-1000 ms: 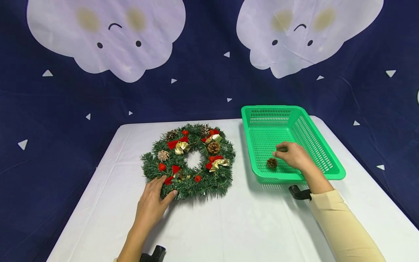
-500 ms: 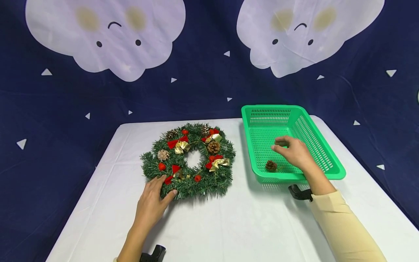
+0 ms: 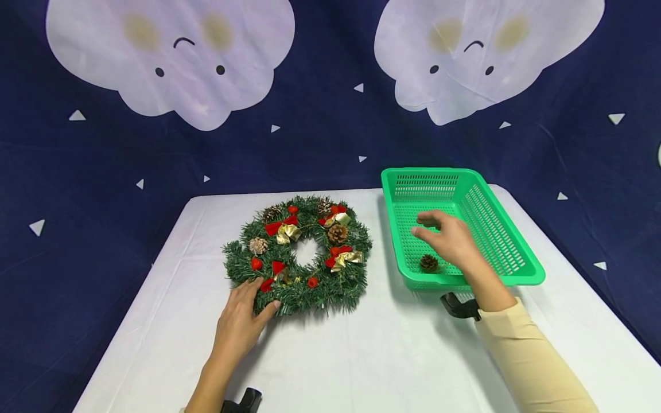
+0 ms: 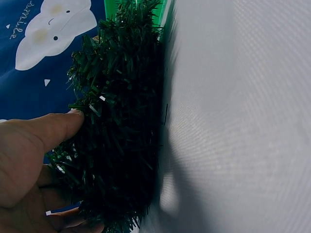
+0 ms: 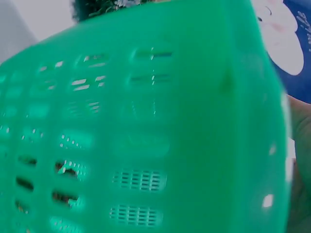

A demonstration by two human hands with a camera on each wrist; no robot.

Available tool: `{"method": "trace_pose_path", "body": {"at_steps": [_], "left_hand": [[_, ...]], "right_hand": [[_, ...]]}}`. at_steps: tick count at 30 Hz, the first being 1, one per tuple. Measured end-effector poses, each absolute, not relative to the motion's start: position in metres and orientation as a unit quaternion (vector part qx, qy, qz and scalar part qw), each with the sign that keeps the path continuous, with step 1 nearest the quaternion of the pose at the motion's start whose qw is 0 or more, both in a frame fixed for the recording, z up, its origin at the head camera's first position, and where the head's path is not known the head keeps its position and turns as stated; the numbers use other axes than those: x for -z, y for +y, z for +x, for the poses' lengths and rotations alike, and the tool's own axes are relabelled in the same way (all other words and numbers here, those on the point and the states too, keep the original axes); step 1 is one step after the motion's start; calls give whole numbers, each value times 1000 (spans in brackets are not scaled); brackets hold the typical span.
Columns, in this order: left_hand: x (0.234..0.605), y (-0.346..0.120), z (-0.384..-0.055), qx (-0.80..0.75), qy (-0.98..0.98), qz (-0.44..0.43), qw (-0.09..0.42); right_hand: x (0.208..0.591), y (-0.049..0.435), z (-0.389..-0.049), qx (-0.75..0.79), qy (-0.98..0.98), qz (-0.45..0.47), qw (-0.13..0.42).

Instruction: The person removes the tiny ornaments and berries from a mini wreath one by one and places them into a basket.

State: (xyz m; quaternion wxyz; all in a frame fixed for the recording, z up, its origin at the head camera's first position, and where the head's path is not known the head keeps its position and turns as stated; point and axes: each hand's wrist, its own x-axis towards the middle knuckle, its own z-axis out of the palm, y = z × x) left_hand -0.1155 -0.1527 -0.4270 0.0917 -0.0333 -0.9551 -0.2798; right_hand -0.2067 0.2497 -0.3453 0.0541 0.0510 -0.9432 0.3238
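My left hand (image 3: pixel 240 319) rests on the near left edge of a green tinsel wreath (image 3: pixel 320 295), its fingers and thumb spread apart on the greenery. In the left wrist view the thumb (image 4: pixel 58 127) touches the wreath's side. Pinecones, red berries and red bows with gold ribbon decorate the wreath. My right hand (image 3: pixel 450 240) hovers over a green plastic basket (image 3: pixel 511 229), thumb and fingers apart with nothing between them. Beneath that hand, a brown pinecone (image 3: pixel 428 263) lies on the basket floor near its front wall. The basket's slotted wall fills most of the right wrist view.
A white cloth (image 3: pixel 330 361) covers the table under the wreath and basket. Behind it hangs a dark blue curtain (image 3: pixel 320 86) with printed clouds. A gap of white tabletop separates the wreath from the basket.
My right hand rises off the pinecone, its thumb and fingers parting, then shifts left. The pinecone stays in the basket, slightly shifted. My left hand and the wreath hold still.
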Motion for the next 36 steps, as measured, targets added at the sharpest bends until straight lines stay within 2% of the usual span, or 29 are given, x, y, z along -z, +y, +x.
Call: {"method": "trace_pose_path", "body": {"at_steps": [12, 36], "left_hand": [[429, -153, -115, 280, -955, -32, 92], [427, -153, -116, 277, -957, -32, 82]], "right_hand": [[345, 225, -212, -335, -939, 62, 48], [342, 173, -222, -369, -920, 76, 108]]}}
